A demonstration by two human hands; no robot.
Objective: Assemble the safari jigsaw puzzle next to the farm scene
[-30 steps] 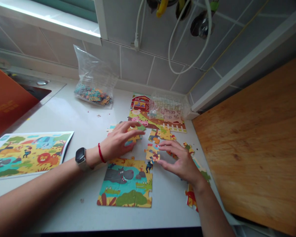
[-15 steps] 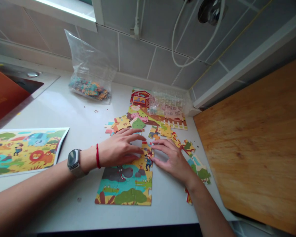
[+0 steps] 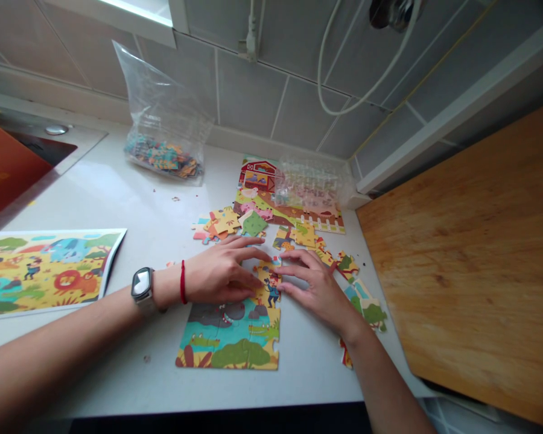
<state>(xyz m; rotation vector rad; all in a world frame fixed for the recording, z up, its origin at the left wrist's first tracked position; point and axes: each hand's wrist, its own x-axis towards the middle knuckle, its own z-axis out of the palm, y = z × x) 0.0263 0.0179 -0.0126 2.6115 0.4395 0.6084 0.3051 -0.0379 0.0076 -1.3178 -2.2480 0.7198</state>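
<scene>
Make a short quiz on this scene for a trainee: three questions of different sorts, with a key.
1. Which wrist wears the smartwatch, left or right?
2. True or false: the clear plastic bag holds jigsaw pieces.
3. Fill in the gap: the jigsaw nearest the wearer shows a ____ in water.

Key: 1. Left. 2. True. 3. Hippo.
</scene>
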